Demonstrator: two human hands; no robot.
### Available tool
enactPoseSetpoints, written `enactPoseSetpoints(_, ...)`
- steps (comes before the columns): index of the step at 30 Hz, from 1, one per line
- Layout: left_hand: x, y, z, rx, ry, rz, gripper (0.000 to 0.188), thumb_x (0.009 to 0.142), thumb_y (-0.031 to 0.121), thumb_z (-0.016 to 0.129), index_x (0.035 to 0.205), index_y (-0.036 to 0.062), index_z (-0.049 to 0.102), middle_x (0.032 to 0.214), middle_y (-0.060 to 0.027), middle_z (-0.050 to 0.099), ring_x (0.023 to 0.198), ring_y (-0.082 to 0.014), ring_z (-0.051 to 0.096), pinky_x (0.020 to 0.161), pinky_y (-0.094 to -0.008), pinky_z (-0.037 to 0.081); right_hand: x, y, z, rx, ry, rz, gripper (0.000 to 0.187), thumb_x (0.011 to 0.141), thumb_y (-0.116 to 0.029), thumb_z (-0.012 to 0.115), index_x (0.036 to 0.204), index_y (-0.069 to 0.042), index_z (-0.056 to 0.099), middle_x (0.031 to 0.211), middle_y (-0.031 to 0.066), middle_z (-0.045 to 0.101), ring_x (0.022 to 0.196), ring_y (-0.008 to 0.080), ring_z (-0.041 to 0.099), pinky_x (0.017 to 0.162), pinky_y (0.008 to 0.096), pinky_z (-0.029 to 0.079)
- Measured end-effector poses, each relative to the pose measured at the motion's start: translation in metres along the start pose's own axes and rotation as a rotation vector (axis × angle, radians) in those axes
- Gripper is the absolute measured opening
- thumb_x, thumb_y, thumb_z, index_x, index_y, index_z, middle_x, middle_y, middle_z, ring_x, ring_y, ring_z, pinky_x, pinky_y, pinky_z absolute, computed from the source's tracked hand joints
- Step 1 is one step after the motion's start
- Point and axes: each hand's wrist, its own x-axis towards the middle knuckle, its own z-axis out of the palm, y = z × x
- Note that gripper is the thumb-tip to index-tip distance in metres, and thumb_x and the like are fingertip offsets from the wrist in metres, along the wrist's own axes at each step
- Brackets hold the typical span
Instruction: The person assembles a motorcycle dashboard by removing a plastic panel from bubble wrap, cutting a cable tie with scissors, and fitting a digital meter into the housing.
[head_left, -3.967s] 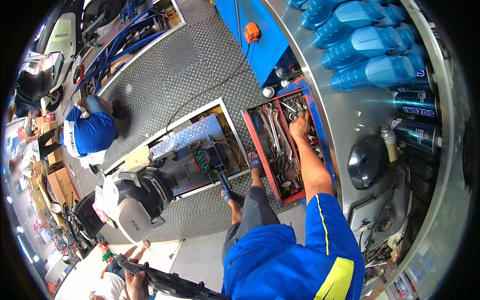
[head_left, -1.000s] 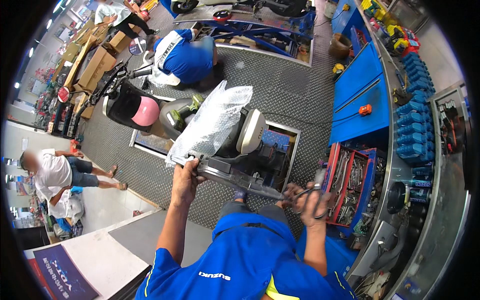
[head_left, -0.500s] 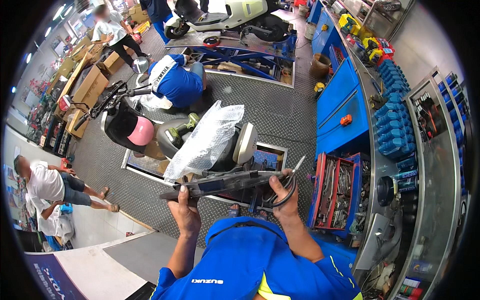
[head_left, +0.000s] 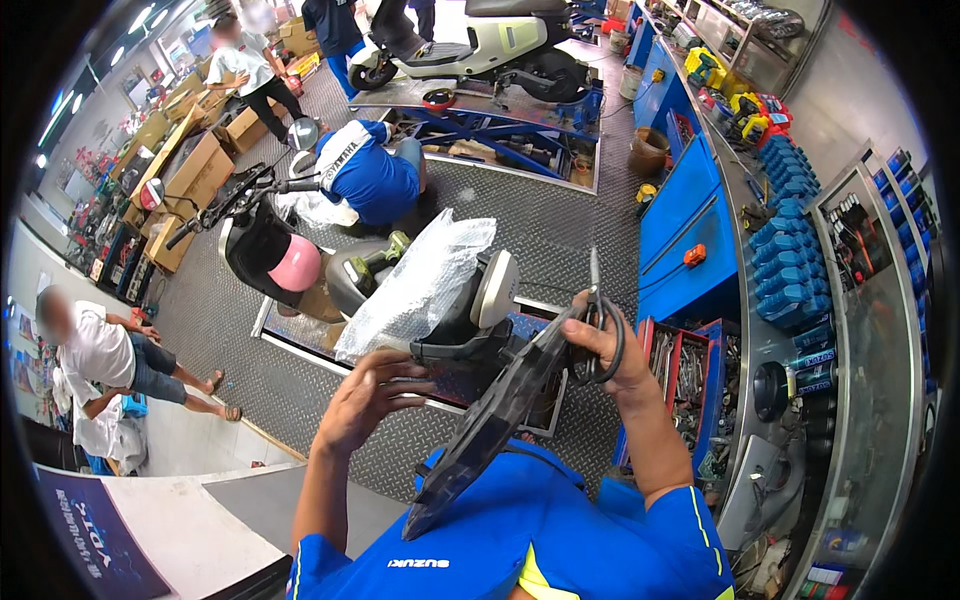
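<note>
My right hand is closed on one end of a long black plastic part and on black-handled scissors, whose blades point up and away. The part slants down toward my blue shirt, its far end close to my chest. My left hand is off the part, fingers stretched out and apart, with nothing in it. Beyond my hands stands a grey scooter. Bubble wrap covers much of its seat, with a green cordless power tool by the wrap's edge.
A red-and-blue tool drawer full of wrenches stands at my right, below a bench lined with blue bottles. A person in blue crouches beyond the scooter. Another person stands at the left. A pale scooter rests on a far lift.
My left hand has let go of the black part and opened. The part has swung from level to steeply slanted, its left end dropping toward me, while my right hand has risen slightly to the right.
</note>
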Motion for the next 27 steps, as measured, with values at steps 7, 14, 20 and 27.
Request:
enactPoseSetpoints(7, 0.045, -0.027, 0.050, 0.211, -0.247, -0.199, 0.075, 0.103, 0.062, 0.058, 0.143, -0.0007, 0.052, 0.128, -0.0091, 0.062, 0.120, -0.0151, 0.057, 0.103, -0.0325, 0.047, -0.006, 0.018, 0.021, -0.099, -0.084, 0.052, 0.033, 0.088, -0.015, 0.085, 0.103, -0.007, 0.056, 0.085, -0.0002, 0.062, 0.076, 0.0087, 0.063, 0.067, 0.0246, 0.051)
enactPoseSetpoints(14, 0.060, -0.045, 0.063, 0.205, -0.252, -0.204, 0.079, 0.095, 0.055, 0.074, 0.139, -0.0062, 0.052, 0.120, -0.0109, 0.064, 0.111, -0.0161, 0.062, 0.096, -0.0313, 0.050, -0.015, 0.041, 0.022, -0.203, -0.115, 0.134, 0.037, 0.089, -0.011, 0.086, 0.104, -0.006, 0.052, 0.089, 0.0010, 0.061, 0.080, 0.0089, 0.064, 0.068, 0.0229, 0.054)
enactPoseSetpoints(20, 0.073, -0.063, 0.061, 0.443, -0.216, -0.331, 0.067, 0.093, 0.052, 0.077, 0.124, -0.0058, 0.064, 0.107, -0.0087, 0.066, 0.099, -0.0141, 0.060, 0.088, -0.0295, 0.049, -0.018, 0.063, 0.014, -0.242, -0.045, 0.134, 0.038, 0.090, -0.016, 0.086, 0.103, -0.008, 0.052, 0.086, -0.0014, 0.059, 0.079, 0.0067, 0.057, 0.067, 0.0221, 0.047)
enactPoseSetpoints(27, 0.084, -0.080, 0.054, 0.475, -0.287, -0.452, 0.061, 0.102, 0.042, 0.070, 0.130, -0.0114, 0.063, 0.106, -0.0072, 0.071, 0.094, -0.0095, 0.060, 0.081, -0.0270, 0.051, -0.028, 0.079, -0.006, -0.351, 0.014, 0.099, 0.038, 0.090, -0.021, 0.086, 0.102, -0.009, 0.052, 0.088, -0.0016, 0.057, 0.082, 0.0070, 0.055, 0.071, 0.0232, 0.046)
